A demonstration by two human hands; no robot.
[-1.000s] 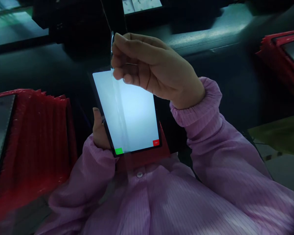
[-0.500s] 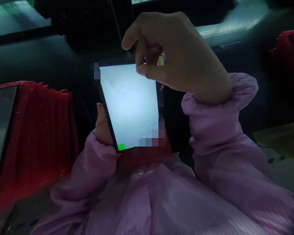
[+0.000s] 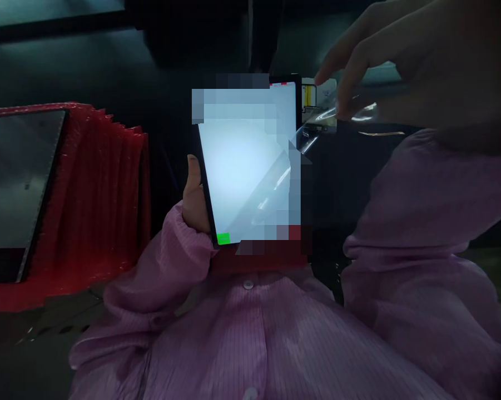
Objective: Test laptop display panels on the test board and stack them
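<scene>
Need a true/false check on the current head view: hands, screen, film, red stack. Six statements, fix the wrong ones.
1. The left hand holds the black-framed rectangular screen at its left edge. True.
2. A clear glossy plastic film reaches from the screen to the fingers of the right hand. True.
3. The screen is dark. False: it glows bright white.
4. The stack of glossy red plastic sleeves is left of the screen. True.
5. The film lies completely flat on the screen. False: part is raised toward the right hand.
6. The left hand is resting on the red stack. False: it is apart from the stack, on the screen.
</scene>
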